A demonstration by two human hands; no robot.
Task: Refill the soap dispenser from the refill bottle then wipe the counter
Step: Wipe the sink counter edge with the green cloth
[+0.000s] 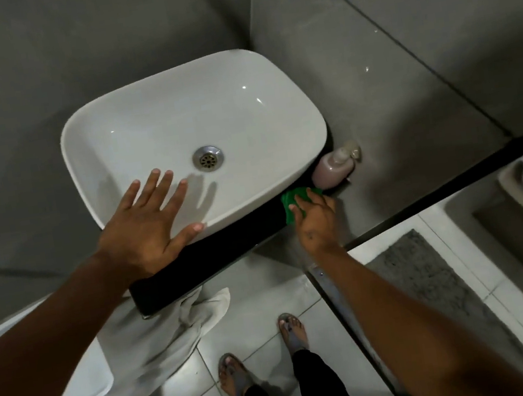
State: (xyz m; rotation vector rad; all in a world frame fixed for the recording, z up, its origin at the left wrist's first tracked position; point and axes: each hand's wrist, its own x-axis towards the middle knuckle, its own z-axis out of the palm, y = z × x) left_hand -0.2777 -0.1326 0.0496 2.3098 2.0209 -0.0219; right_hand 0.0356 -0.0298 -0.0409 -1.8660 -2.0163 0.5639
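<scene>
Grey tiled walls surround a white basin (147, 126) on a black desk (215, 259). Wiping seems underway: the right hand (316, 220), grip closed on a green cloth (291, 203), must next sweep leftward. Left hand (148, 224) rests flat, grip wide. Soap dispenser (333, 166) stands far-right, nozzle pointing right, long axis upright.

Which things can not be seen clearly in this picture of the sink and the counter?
- Green cloth, head view: mostly covered by the right hand.
- Soap dispenser: its base is hidden behind the sink rim; its fill level is unreadable.
- Black counter: mostly hidden under the sink.
- Refill bottle: not in view.
- Left hand covers part of the rim.
</scene>
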